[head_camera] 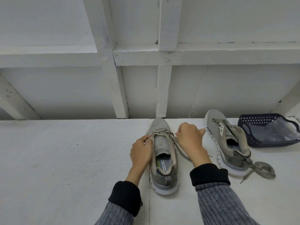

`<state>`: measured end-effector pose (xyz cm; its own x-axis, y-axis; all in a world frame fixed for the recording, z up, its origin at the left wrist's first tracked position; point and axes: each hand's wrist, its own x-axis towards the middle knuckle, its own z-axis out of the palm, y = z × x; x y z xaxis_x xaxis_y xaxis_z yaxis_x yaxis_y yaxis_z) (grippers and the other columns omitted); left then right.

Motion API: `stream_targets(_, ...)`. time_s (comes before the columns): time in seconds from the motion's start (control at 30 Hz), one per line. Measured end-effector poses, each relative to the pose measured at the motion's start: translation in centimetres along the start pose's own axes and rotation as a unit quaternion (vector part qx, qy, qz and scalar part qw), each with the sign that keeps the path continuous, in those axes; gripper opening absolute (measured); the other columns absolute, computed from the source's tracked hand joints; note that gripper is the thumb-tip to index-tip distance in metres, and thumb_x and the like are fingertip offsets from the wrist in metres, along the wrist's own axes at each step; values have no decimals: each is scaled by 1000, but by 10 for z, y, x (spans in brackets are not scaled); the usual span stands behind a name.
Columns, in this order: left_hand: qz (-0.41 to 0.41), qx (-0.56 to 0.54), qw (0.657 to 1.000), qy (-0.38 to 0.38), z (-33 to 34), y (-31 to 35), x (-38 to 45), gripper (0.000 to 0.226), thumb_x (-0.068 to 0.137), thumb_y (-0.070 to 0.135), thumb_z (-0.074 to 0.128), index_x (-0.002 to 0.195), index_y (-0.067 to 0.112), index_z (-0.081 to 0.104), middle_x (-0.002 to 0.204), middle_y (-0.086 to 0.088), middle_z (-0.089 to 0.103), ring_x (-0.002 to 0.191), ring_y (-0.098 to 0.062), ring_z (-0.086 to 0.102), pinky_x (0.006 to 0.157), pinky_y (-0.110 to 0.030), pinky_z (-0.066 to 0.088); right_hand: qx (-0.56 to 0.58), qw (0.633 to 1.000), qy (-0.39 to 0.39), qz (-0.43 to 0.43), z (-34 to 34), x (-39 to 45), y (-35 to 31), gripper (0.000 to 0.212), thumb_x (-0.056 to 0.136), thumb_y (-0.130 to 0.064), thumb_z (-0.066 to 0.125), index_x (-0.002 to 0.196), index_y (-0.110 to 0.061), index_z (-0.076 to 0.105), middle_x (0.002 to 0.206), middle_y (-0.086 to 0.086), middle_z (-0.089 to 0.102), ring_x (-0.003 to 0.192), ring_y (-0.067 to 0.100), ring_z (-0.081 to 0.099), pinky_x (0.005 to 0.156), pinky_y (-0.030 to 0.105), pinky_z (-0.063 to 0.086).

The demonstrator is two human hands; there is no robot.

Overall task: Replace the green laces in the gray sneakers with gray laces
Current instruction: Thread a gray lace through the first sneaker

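A gray sneaker (163, 153) stands upright on the white table, toe pointing away, with a gray lace (164, 132) crossed through its front eyelets. My left hand (142, 151) pinches the lace end at the shoe's left eyelet row. My right hand (190, 138) pinches the other lace strand at the right side; that strand trails under my wrist. The second gray sneaker (227, 143) lies tilted on its side to the right, without a lace. A loose coiled gray lace (261, 170) lies by its heel.
A dark blue perforated plastic basket (254, 127) holding a clear plastic bag (279, 129) stands at the far right. A white wall with wooden framing rises right behind the table (73, 159).
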<state>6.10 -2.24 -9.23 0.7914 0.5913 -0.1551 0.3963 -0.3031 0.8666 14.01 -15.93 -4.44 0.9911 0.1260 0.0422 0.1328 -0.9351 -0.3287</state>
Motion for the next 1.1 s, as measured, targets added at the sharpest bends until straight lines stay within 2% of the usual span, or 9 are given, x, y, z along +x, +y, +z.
stream_targets(0.07,-4,-1,1000,6,2,-1,0,24,97,36,52,112,34,71,96,10,66,91,-14,55,75,-29,37,-6,1000,4,0,-4,5,1,21,84,1,53,82,-17,63,81,-2,62,83,22,51,75,36,20)
stream_targets(0.2,-16,-25,1000,3,4,-4,4,23,95,33,54,109,34,72,93,12,65,92,-15,58,74,-29,38,231,969,-65,-56,-5,9,-11,16,87,-13,66,74,-22,68,69,-12,60,78,15,58,83,32,44)
stream_targets(0.37,-19,-50,999,-9,2,-6,4,22,95,27,53,102,33,72,91,12,68,87,-10,58,66,-23,39,212,968,-112,-78,18,4,-25,7,85,-16,69,81,-17,74,83,1,70,84,18,65,78,31,53)
stream_targets(0.7,-5,-70,997,-16,3,-9,4,24,96,22,50,99,32,72,88,16,67,86,-4,58,65,-24,38,158,979,-107,-64,35,3,-36,11,87,-19,67,83,-14,76,94,3,71,95,22,62,81,36,54)
stream_targets(0.8,1,-83,996,-22,2,-11,4,21,97,29,51,101,34,71,91,19,67,89,-2,60,69,-22,41,194,973,-114,-52,41,4,-37,11,86,-19,68,78,-18,75,89,1,71,94,21,62,81,36,53)
stream_targets(0.87,-8,-139,990,-36,1,-13,6,28,100,40,47,98,33,73,92,14,72,89,-7,64,76,-26,49,224,967,-116,-35,46,3,-36,13,85,-20,69,74,-23,74,86,0,71,93,20,62,82,36,53)
stream_targets(0.93,-39,-212,975,-59,0,-11,11,35,101,43,47,97,24,76,92,2,75,86,-14,69,77,-29,55,254,961,-106,-19,48,1,-33,14,86,-19,68,74,-24,75,86,-1,72,91,19,63,82,34,52)
stream_targets(1.0,-38,-238,968,-67,0,-10,17,23,97,30,59,95,13,75,90,-6,73,81,-16,68,70,-23,55,281,955,-95,-20,47,-2,-30,12,86,-18,67,79,-22,76,88,-3,73,90,16,63,80,28,50)
stream_targets(1.1,-4,-213,976,-52,4,-13,22,9,91,19,69,90,12,74,88,-3,72,81,-15,65,67,-22,52,328,942,-66,-34,41,-11,-22,13,86,-19,68,99,-18,72,98,-3,67,94,12,59,74,14,42)
